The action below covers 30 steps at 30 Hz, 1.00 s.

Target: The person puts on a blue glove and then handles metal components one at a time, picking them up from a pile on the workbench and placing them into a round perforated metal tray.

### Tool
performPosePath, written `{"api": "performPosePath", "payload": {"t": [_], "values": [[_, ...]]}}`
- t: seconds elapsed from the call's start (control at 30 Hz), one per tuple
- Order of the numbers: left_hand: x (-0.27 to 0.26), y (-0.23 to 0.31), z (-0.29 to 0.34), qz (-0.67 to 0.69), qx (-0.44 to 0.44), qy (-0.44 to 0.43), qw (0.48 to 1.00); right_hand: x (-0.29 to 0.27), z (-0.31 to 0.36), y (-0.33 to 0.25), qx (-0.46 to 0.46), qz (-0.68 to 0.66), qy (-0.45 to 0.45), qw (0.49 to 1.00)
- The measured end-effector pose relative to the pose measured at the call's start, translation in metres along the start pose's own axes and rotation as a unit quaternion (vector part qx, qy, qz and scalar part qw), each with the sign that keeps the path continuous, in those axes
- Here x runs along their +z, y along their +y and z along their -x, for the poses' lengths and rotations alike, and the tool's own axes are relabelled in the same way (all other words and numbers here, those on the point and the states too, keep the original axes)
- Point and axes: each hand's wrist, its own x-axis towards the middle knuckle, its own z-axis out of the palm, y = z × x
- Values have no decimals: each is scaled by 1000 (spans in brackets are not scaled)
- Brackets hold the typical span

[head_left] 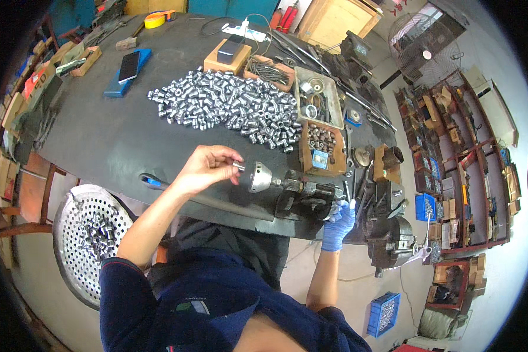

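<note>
My bare left hand (208, 169) pinches a small shiny metal sleeve (239, 167) between thumb and fingertips. Just right of that part is the silver cone-shaped chuck (260, 178) of a small bench-mounted spindle machine (302, 193); whether the two touch cannot be made out. At the machine's right end, my right hand (339, 227), in a blue glove, has its fingers closed around what looks like a handwheel (325, 210), mostly covered by the glove. Beyond the left hand, a large heap of similar metal sleeves (229, 105) lies on the dark bench top (94, 126).
An open cardboard box of brownish parts (332, 165) and a plastic tray (299, 111) stand behind the machine. A bench vise (393, 234) sits at the right. Left of me, a perforated metal stool (70, 258) carries several sleeves. A blue crate (372, 320) rests on the floor.
</note>
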Motion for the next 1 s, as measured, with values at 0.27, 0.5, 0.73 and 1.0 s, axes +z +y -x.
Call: {"api": "performPosePath", "payload": {"t": [0.27,0.5,0.73,1.0], "values": [[22,2,6,13,27,0,1000,6,6,-5,11,37,-5,999],[17,4,2,-15,33,-37,999,16,28,-17,-16,42,-38,998],[16,9,3,-117,60,-33,991,42,30,-61,-47,90,-65,993],[19,1,1,-94,51,4,994,65,-73,-65,61,-109,-253,959]]}}
